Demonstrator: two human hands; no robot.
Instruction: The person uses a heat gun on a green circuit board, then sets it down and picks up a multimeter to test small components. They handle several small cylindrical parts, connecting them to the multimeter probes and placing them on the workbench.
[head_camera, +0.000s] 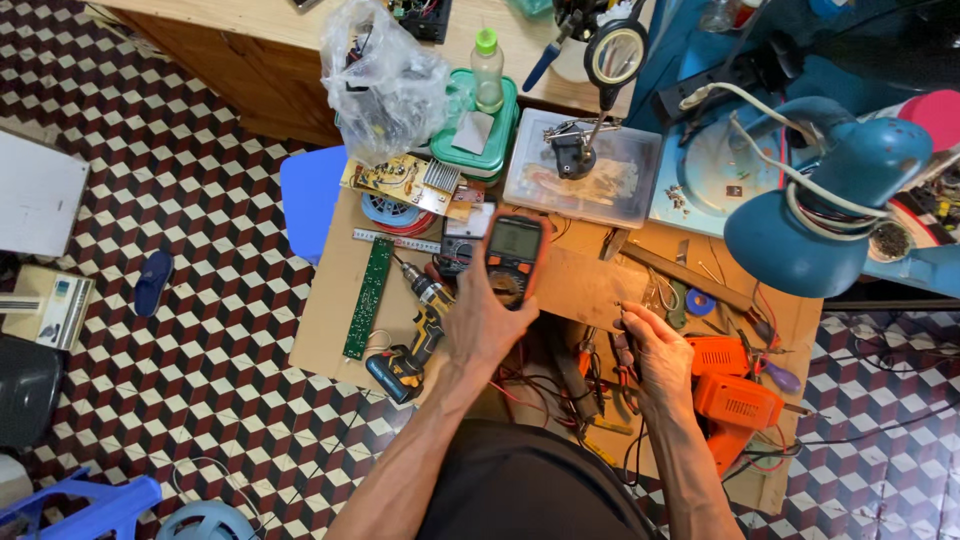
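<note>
Head view: left hand (487, 318) grips an orange multimeter (515, 255) raised above the table (335, 300); right hand (660, 355) pinches a thin probe tip, no reading yet discernible.

Low wooden workbench (340, 300): green circuit board (368, 297) left, cordless drill (415, 340) near, orange power tool (728, 395) right, clear plastic box (620, 180) far.

one head view, looking steeply down onto workbench (345, 300).
</note>
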